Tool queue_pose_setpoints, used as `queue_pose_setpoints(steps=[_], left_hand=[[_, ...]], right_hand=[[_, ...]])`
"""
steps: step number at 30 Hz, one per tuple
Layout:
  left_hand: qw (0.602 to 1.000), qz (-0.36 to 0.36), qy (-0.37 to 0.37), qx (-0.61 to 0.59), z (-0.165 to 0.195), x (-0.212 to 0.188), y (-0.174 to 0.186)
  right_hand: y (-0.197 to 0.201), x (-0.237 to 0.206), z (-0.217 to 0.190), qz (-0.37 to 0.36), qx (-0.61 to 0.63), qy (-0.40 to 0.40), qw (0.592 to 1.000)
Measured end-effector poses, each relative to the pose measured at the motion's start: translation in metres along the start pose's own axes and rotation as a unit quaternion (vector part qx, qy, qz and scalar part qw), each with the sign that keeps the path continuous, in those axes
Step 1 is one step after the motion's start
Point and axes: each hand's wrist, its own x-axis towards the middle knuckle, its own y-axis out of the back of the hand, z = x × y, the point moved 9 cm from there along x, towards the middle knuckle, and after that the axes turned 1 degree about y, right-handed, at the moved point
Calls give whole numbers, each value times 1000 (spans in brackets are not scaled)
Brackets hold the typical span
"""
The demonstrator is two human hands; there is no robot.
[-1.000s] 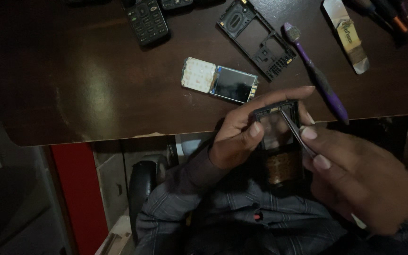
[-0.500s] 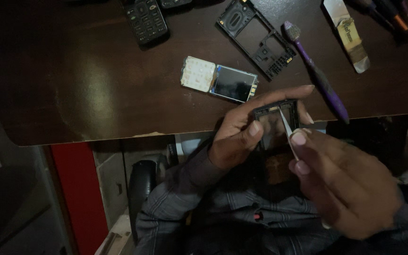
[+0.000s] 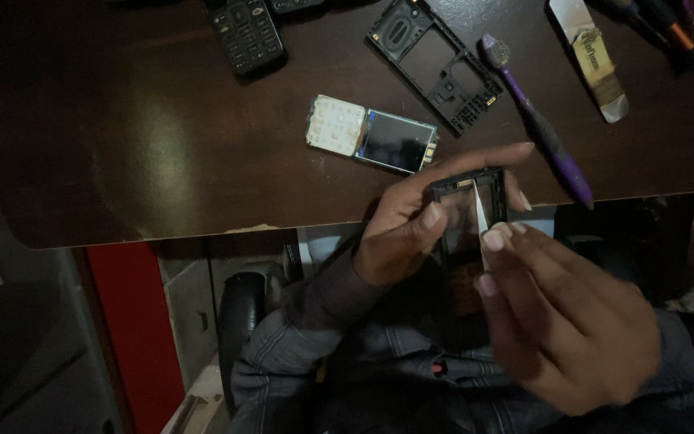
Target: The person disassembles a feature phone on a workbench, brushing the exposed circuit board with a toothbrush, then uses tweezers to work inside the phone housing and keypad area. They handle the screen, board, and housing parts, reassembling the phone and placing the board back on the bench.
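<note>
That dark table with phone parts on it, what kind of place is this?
Probably a phone repair bench: a bare keypad-and-screen module, an empty phone frame and a purple toothbrush lie on the dark wooden table.

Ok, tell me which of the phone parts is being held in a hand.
The black phone frame, gripped in the left hand off the table edge; the other frame and screen board lie on the table.

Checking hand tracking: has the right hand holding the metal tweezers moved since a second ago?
Yes. The right hand has shifted left and lower in view, nearer the red panel; its metal tweezers point into the black phone frame.
</note>
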Motion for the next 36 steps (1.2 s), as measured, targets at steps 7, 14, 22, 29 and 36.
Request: queue_pose_setpoints(steps=[7, 14, 22, 29, 36], left_hand=[[1000, 6, 4, 12, -1, 3, 0], [1000, 4, 4, 16, 1, -1, -1], [999, 9, -11, 36, 2, 1, 1], [999, 5, -24, 28, 8, 6, -3], [999, 10, -21, 44, 8, 4, -4]], right_hand=[[-9, -19, -5, -11, -7, 35, 999], [2, -30, 12, -36, 89, -105, 990], [-9, -92, 43, -130, 214, -259, 933], [-12, -100, 55, -77, 274, -213, 935], [-4, -83, 57, -13, 250, -190, 949]])
